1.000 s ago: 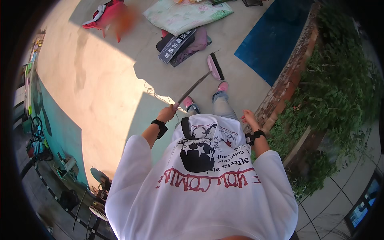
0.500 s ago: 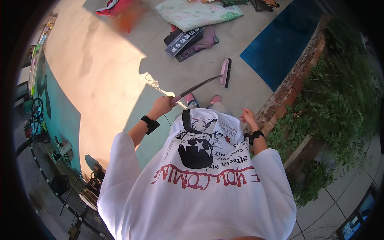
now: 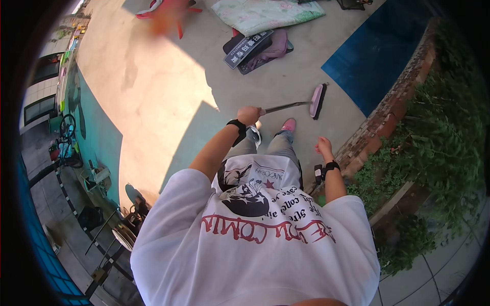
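My left hand [image 3: 248, 115] is wrapped round the handle of a broom [image 3: 287, 107], in front of my legs. The metal shaft runs out to the right, to a pink head with dark bristles held over or on the pale ground; whether the bristles touch it I cannot tell. My right hand [image 3: 323, 147] hangs at my right side near the brick edging, its fingers curled in and nothing visible in them. Black bands circle both wrists. Below the broom, a pink shoe [image 3: 289, 124] shows on my right foot.
Ahead lie a purple bag [image 3: 277, 44] with a dark sign plate [image 3: 248, 49] and a floral cloth [image 3: 265, 16]. A red stool [image 3: 171, 13] stands far left. A blue panel [image 3: 375, 56] and brick edging [image 3: 403, 86] with plants [image 3: 423, 148] line the right.
My left hand and the broom have moved right, the broom head turning slightly. The right hand's fingers have curled in. My view has shifted, and my legs show more, one foot ahead.
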Available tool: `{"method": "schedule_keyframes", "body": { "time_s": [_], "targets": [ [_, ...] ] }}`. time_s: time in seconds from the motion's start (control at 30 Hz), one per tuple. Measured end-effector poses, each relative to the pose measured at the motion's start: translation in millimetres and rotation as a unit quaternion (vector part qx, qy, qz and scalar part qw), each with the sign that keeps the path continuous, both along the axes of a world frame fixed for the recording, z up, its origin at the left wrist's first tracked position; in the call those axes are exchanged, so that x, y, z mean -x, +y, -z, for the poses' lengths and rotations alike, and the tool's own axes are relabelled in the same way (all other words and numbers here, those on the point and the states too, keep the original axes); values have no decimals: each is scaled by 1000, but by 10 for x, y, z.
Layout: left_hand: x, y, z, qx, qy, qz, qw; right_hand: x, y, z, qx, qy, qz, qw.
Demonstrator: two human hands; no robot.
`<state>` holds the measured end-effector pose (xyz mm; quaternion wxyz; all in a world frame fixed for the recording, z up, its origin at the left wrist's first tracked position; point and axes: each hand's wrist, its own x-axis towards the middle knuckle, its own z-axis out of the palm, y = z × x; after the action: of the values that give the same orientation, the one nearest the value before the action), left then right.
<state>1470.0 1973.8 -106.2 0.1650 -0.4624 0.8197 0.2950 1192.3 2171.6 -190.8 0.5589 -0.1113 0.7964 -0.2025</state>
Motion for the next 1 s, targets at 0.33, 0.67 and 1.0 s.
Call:
{"method": "schedule_keyframes", "body": {
  "time_s": [0.33, 0.67, 1.0],
  "targets": [
    [-1880, 100, 248, -47, -46, -131, 989, -450, 330, -18, 0, 37, -4, 999],
    [-4797, 338, 232, 85, -166, -135, 973, -1502, 12, -275, -28, 46, -130, 990],
    [-5395, 312, -867, 76, -167, -255, 949, -2202, -601, -450, 46, 39, -234, 970]
  ]
}}
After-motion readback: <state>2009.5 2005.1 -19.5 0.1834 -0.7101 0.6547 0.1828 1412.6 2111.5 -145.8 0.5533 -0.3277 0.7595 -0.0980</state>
